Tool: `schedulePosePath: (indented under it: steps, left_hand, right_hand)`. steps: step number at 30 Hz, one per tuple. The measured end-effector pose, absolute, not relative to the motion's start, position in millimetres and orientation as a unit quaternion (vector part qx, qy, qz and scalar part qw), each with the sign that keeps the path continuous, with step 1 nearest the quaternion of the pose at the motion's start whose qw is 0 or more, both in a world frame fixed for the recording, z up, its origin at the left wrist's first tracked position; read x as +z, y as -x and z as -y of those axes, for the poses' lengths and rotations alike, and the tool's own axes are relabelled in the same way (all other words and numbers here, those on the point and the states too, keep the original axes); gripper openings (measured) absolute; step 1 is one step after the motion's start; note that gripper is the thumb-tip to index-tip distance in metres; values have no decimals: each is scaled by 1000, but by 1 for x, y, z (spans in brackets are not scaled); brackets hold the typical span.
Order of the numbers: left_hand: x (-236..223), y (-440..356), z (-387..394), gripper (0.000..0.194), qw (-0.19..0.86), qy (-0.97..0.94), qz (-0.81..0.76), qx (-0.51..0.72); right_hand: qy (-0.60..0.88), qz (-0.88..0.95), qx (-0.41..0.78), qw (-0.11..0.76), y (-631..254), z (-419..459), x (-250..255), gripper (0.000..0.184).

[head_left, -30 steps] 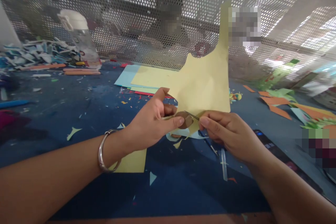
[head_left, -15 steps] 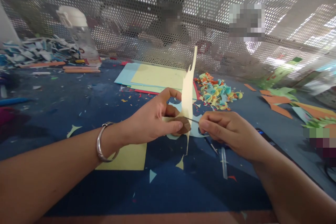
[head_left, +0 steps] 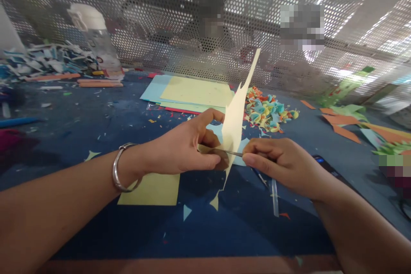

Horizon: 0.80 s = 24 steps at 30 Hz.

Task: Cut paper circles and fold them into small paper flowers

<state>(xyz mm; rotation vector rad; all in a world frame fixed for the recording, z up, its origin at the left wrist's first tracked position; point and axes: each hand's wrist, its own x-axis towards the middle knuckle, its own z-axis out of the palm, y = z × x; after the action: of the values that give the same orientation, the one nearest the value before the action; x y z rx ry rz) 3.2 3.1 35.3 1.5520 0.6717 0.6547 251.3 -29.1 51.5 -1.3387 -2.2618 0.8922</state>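
My left hand (head_left: 189, 145), with a silver bangle (head_left: 117, 171) at its wrist, grips a pale yellow cut paper (head_left: 234, 122). The paper stands upright, tilted right, with a ragged edge and a long thin strip on top. Between the thumb and fingers the lower part of the paper is partly hidden. My right hand (head_left: 269, 158) pinches a thin metal tool (head_left: 235, 153) that reaches across the paper toward the left thumb; its kind I cannot make out. A small yellow scrap (head_left: 214, 201) hangs or lies just below the paper's lower tip. Light blue paper (head_left: 242, 154) lies behind the hands.
Stacked coloured sheets (head_left: 195, 92) and a pile of curled paper pieces (head_left: 268, 111) lie beyond my hands. A yellow sheet (head_left: 154, 190) rests under my left forearm. A bottle (head_left: 104, 47) stands far left. A phone (head_left: 321, 162) lies by my right arm. People sit behind a perforated screen (head_left: 144, 51).
The yellow paper has tilted, its top swinging to the right and its broad side turning more toward me. Both hands have stayed nearly in place, still gripping paper and tool.
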Motion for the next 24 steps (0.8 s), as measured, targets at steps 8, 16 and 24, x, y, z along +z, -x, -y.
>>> schedulePosePath:
  steps: [8, 16, 24]
  left_hand:
    - [34, -4, -1, 48, 640, -667, -263, 277]
    - [35, -5, -1, 46, 619, -695, -249, 269]
    - [32, -3, 0, 48, 570, -738, -286, 221]
  right_hand:
    - [475, 797, 328, 177, -248, 29, 52, 44]
    - [472, 804, 321, 166, -250, 29, 51, 44]
    - [465, 816, 314, 137, -249, 30, 48, 42]
